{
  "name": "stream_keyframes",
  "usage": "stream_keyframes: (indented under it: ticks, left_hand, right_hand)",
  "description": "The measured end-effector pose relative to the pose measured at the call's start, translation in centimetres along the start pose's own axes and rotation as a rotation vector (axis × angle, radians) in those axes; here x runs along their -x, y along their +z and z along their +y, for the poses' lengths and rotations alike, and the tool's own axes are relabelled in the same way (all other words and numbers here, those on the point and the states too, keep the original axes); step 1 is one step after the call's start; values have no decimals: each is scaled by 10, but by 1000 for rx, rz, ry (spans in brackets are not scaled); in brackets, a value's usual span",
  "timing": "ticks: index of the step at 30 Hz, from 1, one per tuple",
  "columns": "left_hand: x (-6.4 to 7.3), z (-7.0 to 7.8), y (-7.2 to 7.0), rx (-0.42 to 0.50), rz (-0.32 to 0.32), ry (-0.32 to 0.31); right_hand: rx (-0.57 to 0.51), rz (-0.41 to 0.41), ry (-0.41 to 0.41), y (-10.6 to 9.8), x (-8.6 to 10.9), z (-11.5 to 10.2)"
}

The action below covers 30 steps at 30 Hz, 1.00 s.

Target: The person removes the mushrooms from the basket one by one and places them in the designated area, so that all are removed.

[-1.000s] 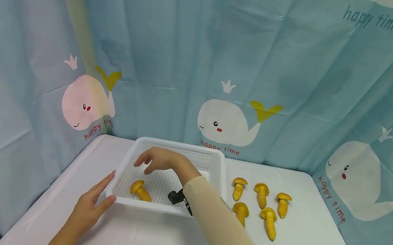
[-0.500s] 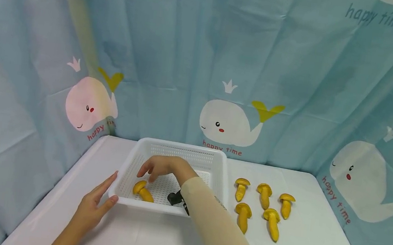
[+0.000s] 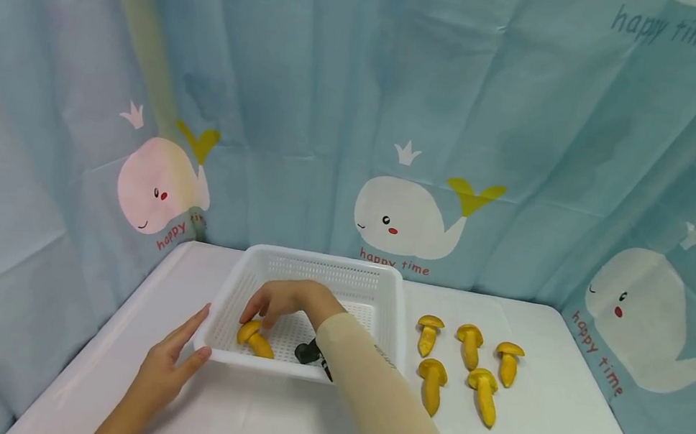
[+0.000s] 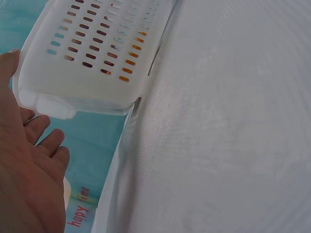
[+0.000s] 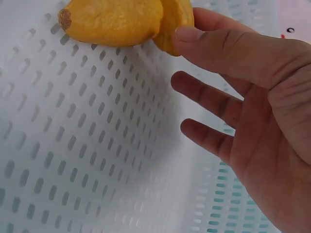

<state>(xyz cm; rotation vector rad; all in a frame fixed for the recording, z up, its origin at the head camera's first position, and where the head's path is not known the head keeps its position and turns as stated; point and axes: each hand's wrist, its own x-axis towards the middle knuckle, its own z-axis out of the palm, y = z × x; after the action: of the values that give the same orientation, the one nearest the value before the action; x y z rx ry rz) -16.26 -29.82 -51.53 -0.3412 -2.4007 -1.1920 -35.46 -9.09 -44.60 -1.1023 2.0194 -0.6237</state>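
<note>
A yellow mushroom [image 3: 256,340] with a rounded cap and thick stem lies in the front left part of a white perforated basket [image 3: 297,368]. My right hand [image 3: 277,300] reaches down into the basket and pinches the cap. In the right wrist view, the thumb [image 5: 187,35] presses one side of the mushroom [image 5: 114,22] with the index finger behind it; the other fingers stay spread off it. My left hand [image 3: 163,364] rests at the basket's front left corner, fingers fairly straight. In the left wrist view its thumb touches the basket's rim [image 4: 23,73].
Several more yellow mushrooms [image 3: 485,399] lie in two rows on the white table [image 3: 270,425], right of the basket. A black wrist camera [image 3: 308,351] shows beside the right forearm. Behind the table hangs a blue curtain [image 3: 299,189] printed with whales.
My right hand has lowered inside the basket from above the mushroom and taken hold of its cap. The left hand stays at the basket's corner. The head view has shifted slightly.
</note>
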Motion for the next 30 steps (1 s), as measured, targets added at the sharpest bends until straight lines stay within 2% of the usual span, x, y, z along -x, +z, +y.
stream_keyframes:
  ticks: [7,18,25,30]
  left_hand:
    - [3,-7,3,63,-8,48]
    - [3,-4,4,43,4,50]
    - [1,-6,2,49,6,43]
    - [0,-5,0,43,8,35]
  right_hand:
    - [-23,-12,4,5,-4,0]
    - [2,-9,9,8,-3,3]
    - [85,58,30,5,0,-2]
    - [97,121,-2,-1,4,-5]
